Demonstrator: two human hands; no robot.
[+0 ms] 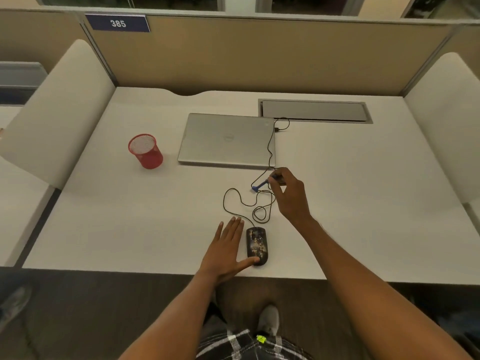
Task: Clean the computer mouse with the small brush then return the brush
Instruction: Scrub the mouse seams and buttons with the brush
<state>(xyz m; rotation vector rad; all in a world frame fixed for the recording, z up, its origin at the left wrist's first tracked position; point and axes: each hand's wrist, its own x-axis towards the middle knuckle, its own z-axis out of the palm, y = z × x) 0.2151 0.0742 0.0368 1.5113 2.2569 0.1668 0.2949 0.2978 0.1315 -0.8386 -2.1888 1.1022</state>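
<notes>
A black computer mouse (257,246) with a gold speckled pattern lies near the desk's front edge. Its black cord (235,201) loops across the desk up to the laptop. My left hand (228,252) lies flat just left of the mouse, fingers spread, with the thumb touching the mouse's near end. My right hand (289,194) hovers behind the mouse, near the laptop's front right corner, pinching the handle of a small blue brush (259,185). The brush head points left and down, close to the desk and the cord.
A closed silver laptop (226,140) sits mid-desk. A red mesh pen cup (146,151) stands to its left. A grey cable hatch (314,111) is set into the desk at the back right. White side dividers (59,113) flank the white desk (117,216).
</notes>
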